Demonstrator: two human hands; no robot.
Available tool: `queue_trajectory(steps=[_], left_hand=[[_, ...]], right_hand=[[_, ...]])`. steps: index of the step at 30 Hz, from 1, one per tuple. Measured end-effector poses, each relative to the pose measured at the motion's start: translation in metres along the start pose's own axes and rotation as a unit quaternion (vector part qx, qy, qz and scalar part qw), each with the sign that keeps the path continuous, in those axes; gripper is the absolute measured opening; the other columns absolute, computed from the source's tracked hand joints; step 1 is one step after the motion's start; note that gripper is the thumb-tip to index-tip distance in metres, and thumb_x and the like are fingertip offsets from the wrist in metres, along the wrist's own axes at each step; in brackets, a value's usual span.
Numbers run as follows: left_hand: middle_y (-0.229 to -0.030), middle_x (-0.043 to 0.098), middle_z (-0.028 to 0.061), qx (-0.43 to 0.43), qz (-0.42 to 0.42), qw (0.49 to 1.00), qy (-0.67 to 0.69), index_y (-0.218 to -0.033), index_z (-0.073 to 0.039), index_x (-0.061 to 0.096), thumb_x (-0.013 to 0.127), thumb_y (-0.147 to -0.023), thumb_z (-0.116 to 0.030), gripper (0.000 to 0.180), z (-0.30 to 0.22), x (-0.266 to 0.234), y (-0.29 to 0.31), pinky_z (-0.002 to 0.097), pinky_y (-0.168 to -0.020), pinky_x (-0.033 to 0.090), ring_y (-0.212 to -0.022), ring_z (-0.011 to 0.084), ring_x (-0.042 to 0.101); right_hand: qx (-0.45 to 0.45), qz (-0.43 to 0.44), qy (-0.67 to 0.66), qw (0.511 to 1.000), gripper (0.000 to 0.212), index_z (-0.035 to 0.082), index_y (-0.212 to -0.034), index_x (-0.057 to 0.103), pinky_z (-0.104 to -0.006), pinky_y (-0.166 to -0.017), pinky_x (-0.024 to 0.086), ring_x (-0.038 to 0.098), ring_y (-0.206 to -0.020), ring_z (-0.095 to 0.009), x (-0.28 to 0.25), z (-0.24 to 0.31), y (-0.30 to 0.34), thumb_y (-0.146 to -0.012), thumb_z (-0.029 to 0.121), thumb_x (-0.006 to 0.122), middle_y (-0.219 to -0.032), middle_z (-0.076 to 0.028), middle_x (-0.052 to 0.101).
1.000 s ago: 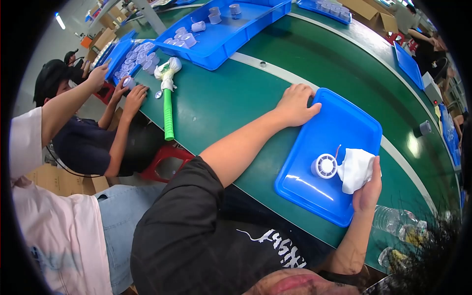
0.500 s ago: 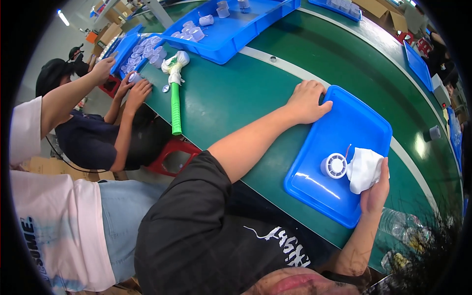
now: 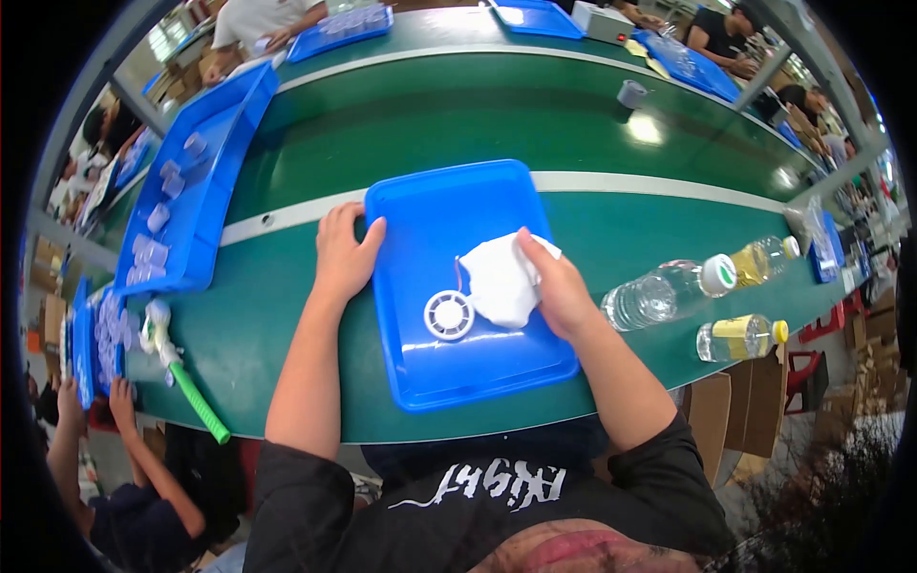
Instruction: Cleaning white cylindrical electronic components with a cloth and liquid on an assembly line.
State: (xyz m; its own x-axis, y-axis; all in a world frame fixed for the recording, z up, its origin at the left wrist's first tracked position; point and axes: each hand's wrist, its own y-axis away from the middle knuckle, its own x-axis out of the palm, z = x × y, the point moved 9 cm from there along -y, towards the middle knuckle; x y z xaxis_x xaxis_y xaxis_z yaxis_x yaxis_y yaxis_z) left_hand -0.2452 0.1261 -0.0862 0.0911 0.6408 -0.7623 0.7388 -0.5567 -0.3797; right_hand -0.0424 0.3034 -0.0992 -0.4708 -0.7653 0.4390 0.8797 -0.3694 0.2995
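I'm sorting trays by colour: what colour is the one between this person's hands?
The tray is plain blue; it shows best in the head view.

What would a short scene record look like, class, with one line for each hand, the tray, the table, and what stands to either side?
Left hand: open, thumb at the tray's left rim
Right hand: gripping a white cloth
Blue tray: round white fan-like part inside, beside the cloth
Table: green, under the tray
Left side: green-handled tool with wrapped head; larger blue bin
Right side: three bottles
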Motion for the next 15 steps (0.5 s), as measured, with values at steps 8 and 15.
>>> queue_trajectory(steps=[8, 15], left_hand=[[-0.123, 0.055, 0.0139, -0.021, 0.018, 1.000, -0.006, -0.112, -0.002, 0.058, 0.061, -0.089, -0.033, 0.039, 0.001, -0.001, 0.001, 0.0418, -0.103, 0.036, -0.118, 0.0326, 0.048], [-0.122, 0.056, 0.0137, -0.025, 0.020, 0.999, 0.010, -0.111, -0.002, 0.057, 0.061, -0.090, -0.032, 0.037, -0.003, -0.002, -0.002, 0.0418, -0.103, 0.036, -0.117, 0.0327, 0.048]], right_hand=[[0.003, 0.067, 0.019, 0.998, 0.042, 0.004, -0.113, 0.061, -0.0300, -0.086, 0.050, 0.065, -0.096, -0.017, 0.016, 0.005, 0.008, -0.101, 0.041, 0.045, -0.104, -0.008, 0.067], [0.005, 0.070, 0.036, 0.997, 0.045, 0.006, -0.113, 0.061, -0.0288, -0.083, 0.051, 0.066, -0.093, -0.016, 0.017, 0.006, 0.007, -0.101, 0.045, 0.043, -0.102, -0.008, 0.068]])
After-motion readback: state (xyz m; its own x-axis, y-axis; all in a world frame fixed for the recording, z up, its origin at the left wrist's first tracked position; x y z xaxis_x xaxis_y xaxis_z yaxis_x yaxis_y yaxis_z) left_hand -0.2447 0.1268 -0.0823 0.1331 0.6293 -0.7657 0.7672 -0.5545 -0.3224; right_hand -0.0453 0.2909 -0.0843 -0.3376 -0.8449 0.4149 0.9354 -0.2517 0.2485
